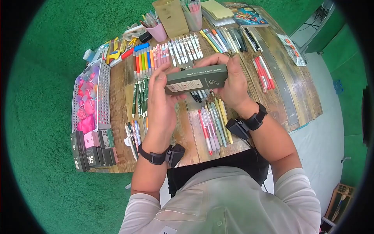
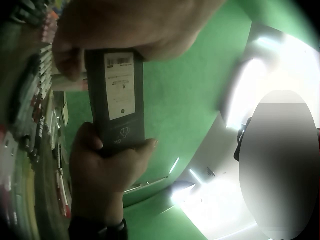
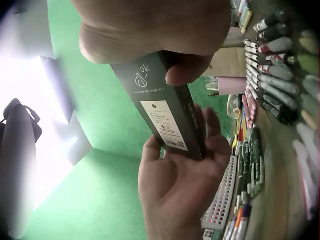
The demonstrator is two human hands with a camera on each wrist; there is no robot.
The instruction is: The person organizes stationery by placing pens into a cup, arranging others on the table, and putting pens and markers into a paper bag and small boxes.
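A long dark grey box with white lettering is held above the table, between both hands. The left hand grips its left end, and the right hand grips its right end. A pale printed label with a barcode shows on one broad face, beside a small line drawing. In the left wrist view the right hand pinches the lower end between thumb and fingers. The right wrist view shows the left hand round the other end. Below the box, rows of pens lie on the wooden table.
A white perforated basket of pink items stands at the left, with several small boxes in front. Coloured markers, white pens and red pens lie in groups. Behind stand pen cups and a brown paper bag.
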